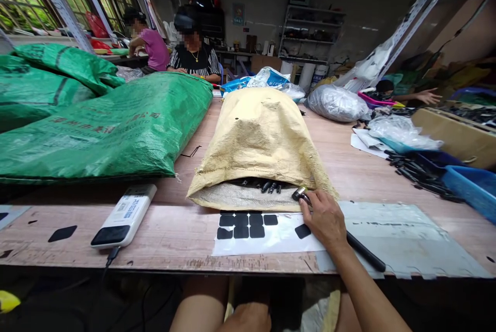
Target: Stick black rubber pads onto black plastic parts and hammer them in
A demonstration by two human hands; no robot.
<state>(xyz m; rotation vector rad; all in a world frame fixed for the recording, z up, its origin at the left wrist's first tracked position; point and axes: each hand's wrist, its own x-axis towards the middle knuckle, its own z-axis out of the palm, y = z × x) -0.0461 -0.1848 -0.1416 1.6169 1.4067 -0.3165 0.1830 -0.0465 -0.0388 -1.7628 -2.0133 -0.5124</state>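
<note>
My right hand is closed around a black rod with a shiny metal end. It is at the right corner of the mouth of a yellow woven sack. The rod's metal end points toward the opening, and its thick black end slants down to the table edge. Inside the sack's mouth lie several black pieces with metal tips. My left hand is low at the bottom edge, below the table near my legs, with its fingers hidden. Under the sack's mouth lies a white sheet with black rounded-square stickers.
Large green woven bags fill the left. A white power bank with a cable lies near the front edge. On the right are a grey mat, black rods and a blue bin. Co-workers sit behind; another person's hand shows right.
</note>
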